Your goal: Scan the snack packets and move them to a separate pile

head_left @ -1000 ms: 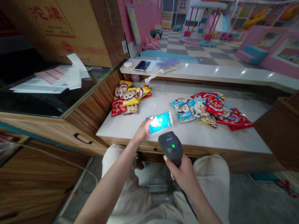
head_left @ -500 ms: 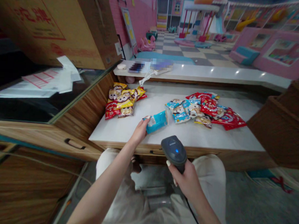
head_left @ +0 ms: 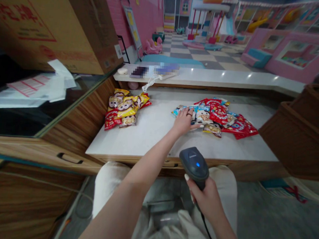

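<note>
The left arm [head_left: 147,169] is stretched forward, and the left hand [head_left: 183,122] is laid palm-down on a pile of snack packets [head_left: 202,117], its fingers slightly apart. A barcode scanner [head_left: 194,162] is held by the right hand [head_left: 205,197], fingers clamped around its handle. A heap of yellow-and-red packets [head_left: 120,109] is placed on the white counter [head_left: 149,140]. The contents of a cardboard carton [head_left: 53,28] are hidden.

Left hand [head_left: 184,122] rests on the snack packets [head_left: 217,114] — right hand [head_left: 205,200] grips a corded barcode scanner [head_left: 194,163].
</note>
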A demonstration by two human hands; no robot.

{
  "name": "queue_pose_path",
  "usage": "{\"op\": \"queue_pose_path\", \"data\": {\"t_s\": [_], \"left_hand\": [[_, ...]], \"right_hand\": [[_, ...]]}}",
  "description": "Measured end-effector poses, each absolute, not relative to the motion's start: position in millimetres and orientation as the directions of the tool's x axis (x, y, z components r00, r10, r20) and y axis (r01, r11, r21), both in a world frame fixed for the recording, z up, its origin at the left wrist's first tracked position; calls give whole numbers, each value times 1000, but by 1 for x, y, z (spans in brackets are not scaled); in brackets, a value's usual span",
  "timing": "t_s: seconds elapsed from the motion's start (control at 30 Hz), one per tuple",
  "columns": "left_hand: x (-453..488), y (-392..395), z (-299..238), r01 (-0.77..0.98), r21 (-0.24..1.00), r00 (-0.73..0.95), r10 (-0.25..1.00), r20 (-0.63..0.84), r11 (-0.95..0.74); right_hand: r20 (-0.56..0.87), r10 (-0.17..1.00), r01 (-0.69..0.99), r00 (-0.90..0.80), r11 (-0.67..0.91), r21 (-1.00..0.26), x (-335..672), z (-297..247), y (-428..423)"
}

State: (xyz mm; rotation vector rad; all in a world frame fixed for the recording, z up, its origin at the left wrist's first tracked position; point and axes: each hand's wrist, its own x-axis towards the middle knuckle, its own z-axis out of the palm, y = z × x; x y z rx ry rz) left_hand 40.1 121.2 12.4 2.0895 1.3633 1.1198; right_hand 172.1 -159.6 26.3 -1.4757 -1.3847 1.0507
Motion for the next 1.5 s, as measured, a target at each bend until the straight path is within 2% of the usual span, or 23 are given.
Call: {"op": "queue_pose_path", "data": {"t_s": [0.13, 0.27, 0.37, 0.5, 0.57, 0.63, 0.87, 1.0, 1.07, 1.13, 1.23, 1.3, 1.4, 1.5], "left_hand": [[14, 103, 13, 547, 682, 180, 864, 471, -486], [-59, 74, 18, 612, 653, 21, 834, 552, -447], [-126, 57, 20, 727, 618, -142, 816, 561, -299], [-195, 50, 21, 849, 527, -333, 819, 468, 44], [-213, 52, 20, 873, 462, -367, 833, 415, 154], [-222, 56, 19, 883, 437, -358, 850, 386, 174], [-223, 62, 25, 794, 603, -404, 807, 430, 77], [-217, 52, 26, 587, 809, -594, 663, 455, -28], [-206, 44, 24, 409, 907, -705, 599, 381, -95], [-187, 33, 20, 188, 961, -732, 624, 274, -202], [-150, 15, 13, -206, 932, -598, 792, 120, -297], [-128, 5, 7, -408, 884, -487, 873, 1, -228], [-106, -4, -2, -535, 840, -391, 907, -153, -89], [-100, -8, -7, -543, 839, -349, 919, -184, -38]], "right_hand": [[-82, 997, 260, -1, -79, -962, 171, 33, -160], [-61, 997, 289, -56, -42, -956, 166, 29, -161], [-68, 992, 300, -104, -34, -953, 160, 24, -162], [-32, 994, 321, -106, 4, -947, 151, 25, -162], [-9, 995, 325, -103, 26, -945, 148, 28, -163], [1, 995, 322, -96, 32, -946, 147, 29, -163], [-46, 993, 307, -108, -10, -952, 151, 26, -165], [-31, 994, 300, -106, 2, -954, 150, 20, -167], [-13, 995, 297, -98, 17, -955, 150, 14, -168], [-12, 995, 299, -96, 17, -954, 149, 9, -168], [-24, 995, 298, -97, 6, -955, 148, 5, -169], [-25, 995, 293, -93, 3, -956, 149, 5, -168], [-27, 996, 299, -84, -1, -954, 149, 7, -167], [-40, 996, 309, -80, -13, -951, 147, 11, -166]]}}
